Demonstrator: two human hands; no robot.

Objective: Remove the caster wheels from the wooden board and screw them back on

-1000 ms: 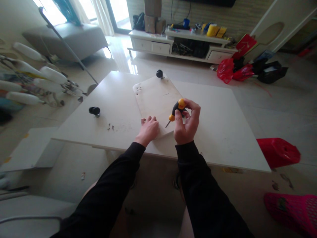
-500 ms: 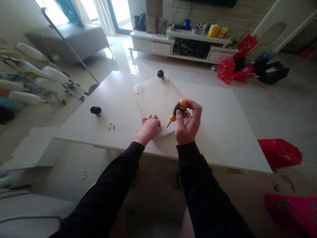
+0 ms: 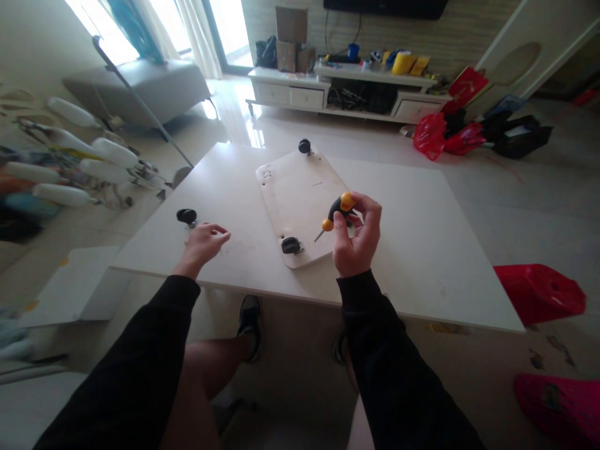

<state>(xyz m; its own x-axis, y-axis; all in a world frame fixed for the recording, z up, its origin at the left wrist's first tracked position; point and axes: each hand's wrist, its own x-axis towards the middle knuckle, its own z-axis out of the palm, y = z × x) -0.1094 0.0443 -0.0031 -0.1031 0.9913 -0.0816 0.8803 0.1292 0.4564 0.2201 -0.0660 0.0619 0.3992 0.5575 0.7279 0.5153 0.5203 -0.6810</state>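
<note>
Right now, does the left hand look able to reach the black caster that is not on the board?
Probably yes: the left hand is close beside that black caster on the white table, with nothing visible between them. Whether it holds something small is hard to tell.

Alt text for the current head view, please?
The right hand holds a yellow-and-black screwdriver, tip angled down toward a pale board on a white table. The left hand is beside a loose caster; another caster stands on the board's near corner.
</note>
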